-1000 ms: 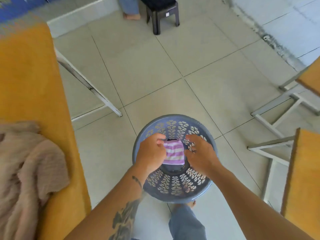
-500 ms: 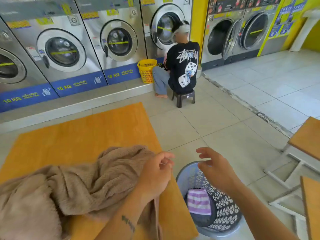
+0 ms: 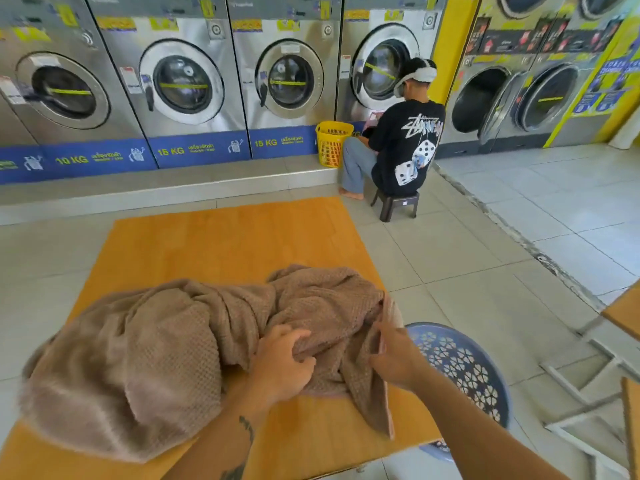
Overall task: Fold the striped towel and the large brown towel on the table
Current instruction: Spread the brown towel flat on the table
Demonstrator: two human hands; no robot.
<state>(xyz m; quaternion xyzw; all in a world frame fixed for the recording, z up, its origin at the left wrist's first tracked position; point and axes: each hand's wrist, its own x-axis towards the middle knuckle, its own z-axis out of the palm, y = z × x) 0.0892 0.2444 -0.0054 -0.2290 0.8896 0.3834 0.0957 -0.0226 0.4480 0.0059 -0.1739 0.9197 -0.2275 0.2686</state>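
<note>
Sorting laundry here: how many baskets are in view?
2. A yellow basket stands by the washers, beside the seated person; a blue basket sits right of the table. Others may be hidden.

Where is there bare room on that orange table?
The far half of the table, beyond the brown towel, is bare, as is a strip at its front edge. The middle is crowded: towel, left hand, right hand.
</note>
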